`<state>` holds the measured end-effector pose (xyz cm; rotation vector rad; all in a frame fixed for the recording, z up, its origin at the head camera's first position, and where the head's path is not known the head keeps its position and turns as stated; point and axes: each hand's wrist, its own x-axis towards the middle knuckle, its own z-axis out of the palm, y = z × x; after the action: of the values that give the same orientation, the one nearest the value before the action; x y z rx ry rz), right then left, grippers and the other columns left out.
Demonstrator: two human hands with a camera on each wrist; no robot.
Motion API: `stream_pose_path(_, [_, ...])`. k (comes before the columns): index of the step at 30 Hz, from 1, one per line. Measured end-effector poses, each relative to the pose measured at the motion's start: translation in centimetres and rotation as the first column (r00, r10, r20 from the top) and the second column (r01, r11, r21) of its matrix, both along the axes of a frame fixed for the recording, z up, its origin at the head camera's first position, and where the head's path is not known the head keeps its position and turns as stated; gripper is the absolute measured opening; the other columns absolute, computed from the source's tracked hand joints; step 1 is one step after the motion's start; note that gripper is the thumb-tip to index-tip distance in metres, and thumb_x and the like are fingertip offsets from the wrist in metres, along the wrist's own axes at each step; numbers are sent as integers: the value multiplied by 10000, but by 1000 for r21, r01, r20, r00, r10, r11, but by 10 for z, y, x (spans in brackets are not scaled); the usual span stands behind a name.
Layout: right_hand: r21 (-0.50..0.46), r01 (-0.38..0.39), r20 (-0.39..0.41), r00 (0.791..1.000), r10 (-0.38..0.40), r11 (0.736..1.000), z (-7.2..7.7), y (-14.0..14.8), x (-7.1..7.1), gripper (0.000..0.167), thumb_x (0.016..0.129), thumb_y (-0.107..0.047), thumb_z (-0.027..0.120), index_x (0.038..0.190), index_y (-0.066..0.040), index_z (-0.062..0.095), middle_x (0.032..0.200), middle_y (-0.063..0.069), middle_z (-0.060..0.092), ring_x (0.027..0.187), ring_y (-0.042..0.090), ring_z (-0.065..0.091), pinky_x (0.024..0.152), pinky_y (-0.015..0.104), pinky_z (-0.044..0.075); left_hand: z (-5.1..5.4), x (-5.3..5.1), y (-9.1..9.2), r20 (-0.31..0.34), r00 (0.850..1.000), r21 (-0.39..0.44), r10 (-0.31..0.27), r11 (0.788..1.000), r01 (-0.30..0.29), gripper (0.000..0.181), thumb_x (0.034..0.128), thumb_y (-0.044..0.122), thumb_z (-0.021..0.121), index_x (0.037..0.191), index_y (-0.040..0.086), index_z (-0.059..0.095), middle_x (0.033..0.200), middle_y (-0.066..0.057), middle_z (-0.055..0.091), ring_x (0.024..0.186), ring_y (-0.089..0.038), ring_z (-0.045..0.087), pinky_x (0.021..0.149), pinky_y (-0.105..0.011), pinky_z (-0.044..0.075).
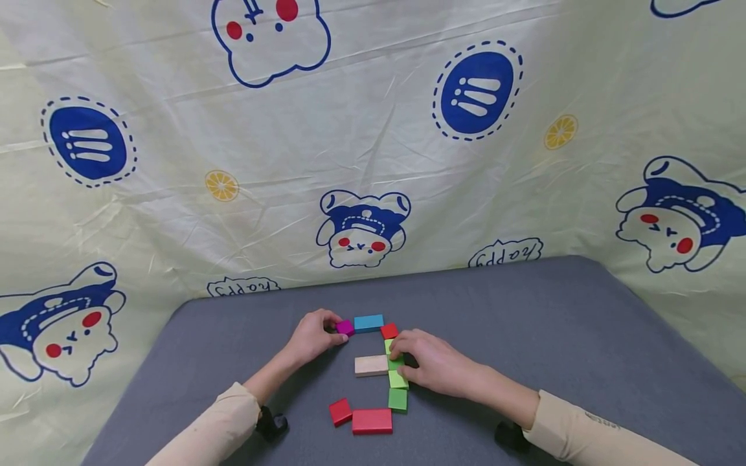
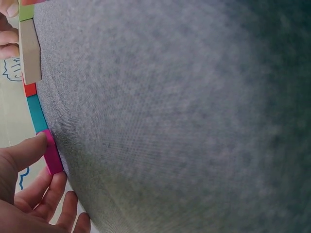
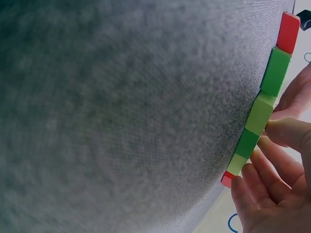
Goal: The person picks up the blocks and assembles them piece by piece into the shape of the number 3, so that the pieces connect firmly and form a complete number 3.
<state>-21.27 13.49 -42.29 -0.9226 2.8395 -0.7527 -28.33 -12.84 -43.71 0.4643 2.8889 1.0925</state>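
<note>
In the head view, my left hand [image 1: 315,336] pinches a magenta block [image 1: 346,328] between thumb and fingers. The magenta block meets the left end of a blue block [image 1: 369,323]; in the left wrist view the magenta block [image 2: 53,153] also adjoins it. A small red block [image 1: 389,331] sits at the blue block's right end. My right hand [image 1: 440,362] touches the column of light and dark green blocks below it, thumb and fingertips along a dark green block [image 3: 247,143] and its neighbours. A plain wooden block [image 1: 371,366] extends left from that column.
A dark green block [image 1: 398,400] ends the column nearest me. Below lie a long red block [image 1: 372,421] and a tilted red block [image 1: 340,411]. Everything rests on a grey table [image 1: 524,310], backed by a printed curtain [image 1: 373,142].
</note>
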Motion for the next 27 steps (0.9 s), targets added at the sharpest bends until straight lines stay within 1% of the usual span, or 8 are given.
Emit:
stream_pose_path(7, [12,-5,3,1000,5,1000,1,-1,0,196,880,-162,724,1076,-158,724,1136,-64,598,1061,139,534,908,405,487,-1,0,0,-3,1000,-2,-1,1000,1,273,811,133,801,1045,29,707,957,-74,614,890,-233,533,796,-400,465])
stream_pose_path(15, [24,-13,-11,1000,14,1000,3,-2,-2,204,871,-155,730,1074,-167,717,1096,-69,598,1015,132,524,878,382,495,0,0,-1,-15,1000,0,0,1000,0,275,811,130,803,1045,23,706,957,-72,618,892,-229,542,816,-414,469])
stream_pose_path(20, [21,-20,-20,1000,20,1000,3,-2,-1,204,874,-151,727,1078,-166,717,1097,-68,600,1023,130,524,884,382,494,1,1,-1,-7,1000,3,-2,1000,2,290,816,144,802,1061,21,705,963,-73,618,896,-227,540,809,-410,469])
stream_pose_path(24, [11,-19,-27,999,19,1000,4,-1,-1,207,884,-165,721,1091,-175,715,1121,-72,598,1050,129,523,902,392,490,3,2,-2,21,1000,45,-6,999,5,304,855,178,769,1106,23,693,1006,-80,620,910,-229,537,780,-385,485])
stream_pose_path(27, [-3,-4,-28,1000,4,1000,5,0,-1,211,892,-178,717,1103,-179,710,1144,-71,594,1077,138,526,919,404,483,5,3,-5,41,999,103,-14,995,10,288,894,175,726,1134,21,684,1007,-74,626,879,-216,540,719,-339,496])
